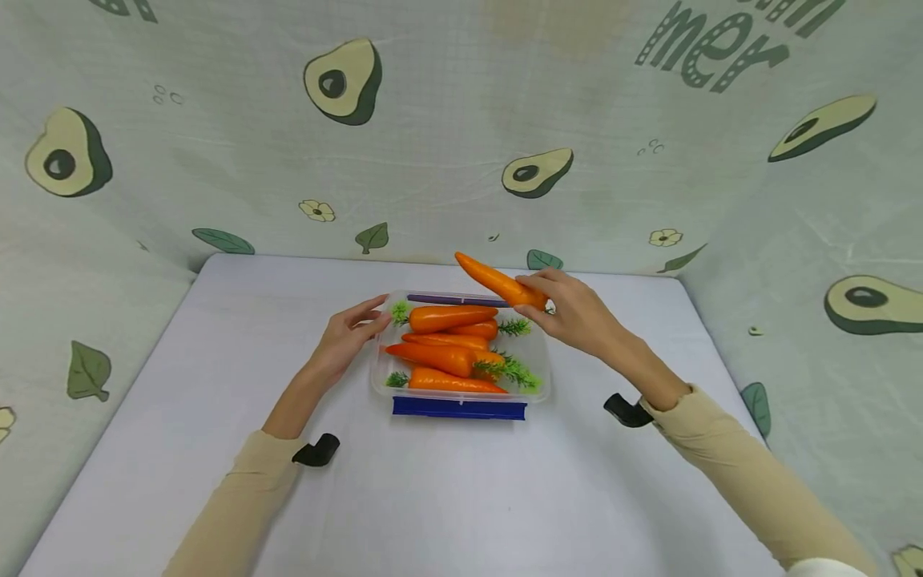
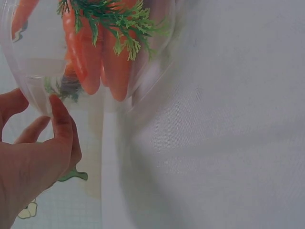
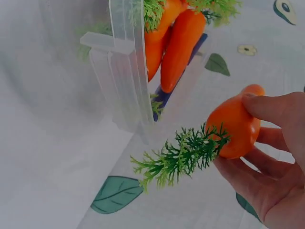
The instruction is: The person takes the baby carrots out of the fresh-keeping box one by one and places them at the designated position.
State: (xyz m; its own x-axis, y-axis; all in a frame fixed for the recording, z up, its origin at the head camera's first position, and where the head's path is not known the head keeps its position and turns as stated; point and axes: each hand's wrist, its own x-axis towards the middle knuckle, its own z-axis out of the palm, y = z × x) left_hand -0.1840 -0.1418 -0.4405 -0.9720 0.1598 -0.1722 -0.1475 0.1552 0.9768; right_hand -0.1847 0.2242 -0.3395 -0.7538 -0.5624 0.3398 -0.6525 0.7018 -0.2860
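Observation:
A clear plastic container (image 3: 126, 81) holding several orange toy carrots (image 1: 440, 358) with green leafy tops sits on the table. My left hand (image 1: 344, 336) grips the container's left side by the rim; in the left wrist view, thumb and fingers (image 2: 61, 114) meet at its wall. Above the container's back right corner, my right hand (image 1: 573, 311) holds one carrot (image 1: 493, 280) by its thick end, the tip pointing up and left. The right wrist view shows this carrot's leafy top (image 3: 183, 155) hanging free beside the fingers.
Blue clasps (image 1: 458, 409) run along the container's front and back sides. The white table (image 1: 461, 497) meets a hanging cloth (image 1: 447, 144) printed with avocados and leaves behind and at both sides. Black wrist mounts (image 1: 317, 450) sit on both sleeves.

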